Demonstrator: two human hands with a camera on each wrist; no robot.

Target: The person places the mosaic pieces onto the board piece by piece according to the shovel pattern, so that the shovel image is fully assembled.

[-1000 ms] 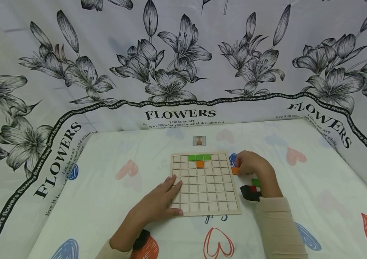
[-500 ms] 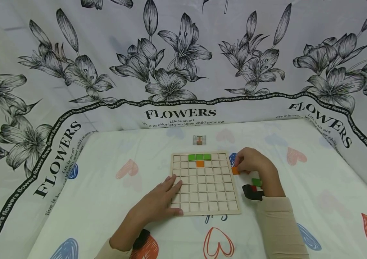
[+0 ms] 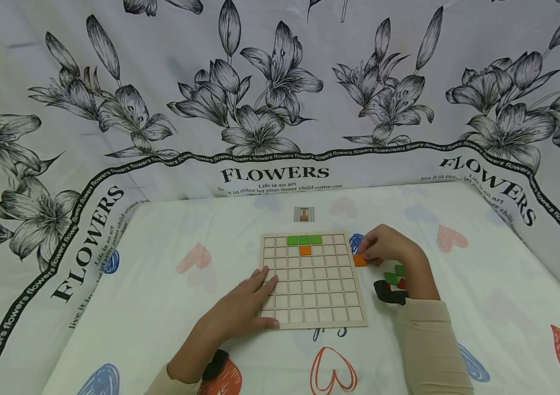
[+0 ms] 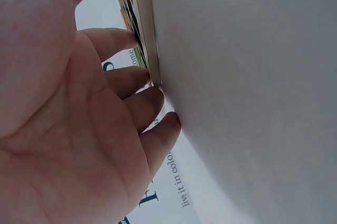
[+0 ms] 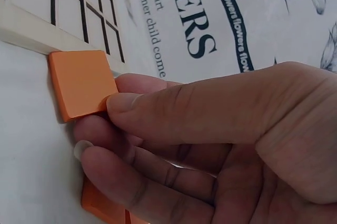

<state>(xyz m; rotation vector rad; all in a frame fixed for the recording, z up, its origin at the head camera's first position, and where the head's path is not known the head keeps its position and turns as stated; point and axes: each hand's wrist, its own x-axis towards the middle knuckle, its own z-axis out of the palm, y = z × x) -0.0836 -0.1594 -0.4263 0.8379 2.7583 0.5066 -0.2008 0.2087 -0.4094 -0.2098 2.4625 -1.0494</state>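
A wooden grid board (image 3: 317, 285) lies flat on the table, with three green square tiles (image 3: 304, 240) in its far row and one orange tile (image 3: 305, 250) below the middle green one. My left hand (image 3: 240, 304) rests along the board's left edge, fingers spread and touching the rim, as the left wrist view also shows. Just off the board's right edge, my right hand (image 3: 391, 247) pinches an orange square tile (image 5: 84, 83) between thumb and fingers. In the right wrist view, more orange tiles (image 5: 102, 203) lie under that hand, partly hidden by the fingers.
Green tiles (image 3: 391, 278) and a red tile (image 3: 402, 283) lie beside the right wrist, partly covered by its black strap (image 3: 390, 292). A small printed picture card (image 3: 304, 214) lies beyond the board. A flower-print curtain (image 3: 280, 99) hangs behind the table.
My right hand has shifted slightly to the right with the orange tile, uncovering more of the green and red tiles by the wrist. The left hand and board have stayed put.
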